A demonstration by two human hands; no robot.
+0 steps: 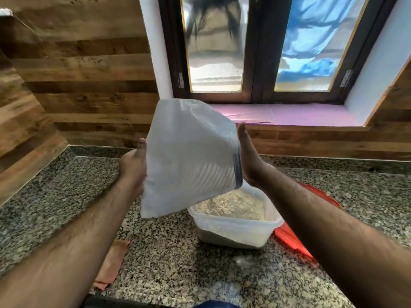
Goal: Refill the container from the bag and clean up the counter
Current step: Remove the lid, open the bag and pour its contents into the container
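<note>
The bag (189, 156) is held at centre frame, tilted, with its dark-edged mouth at the lower right, just above the container (235, 221). The container sits on the granite surface (66, 187) at lower centre and holds pale grain. No grain can be seen falling.

Left hand (133, 165) grips the bag's left edge, thumb on the near face. Right hand (249, 156) is flat against the mouth end, fingers straight, supporting rather than clasping.

Risk: the mouth overhangs only the container's far left corner, so a sudden slide of the contents would likely spill onto the surface. The open-handed support could let the bag slip.

A red lid (295, 243) lies under the container's right side. An orange cloth (111, 263) lies lower left.
</note>
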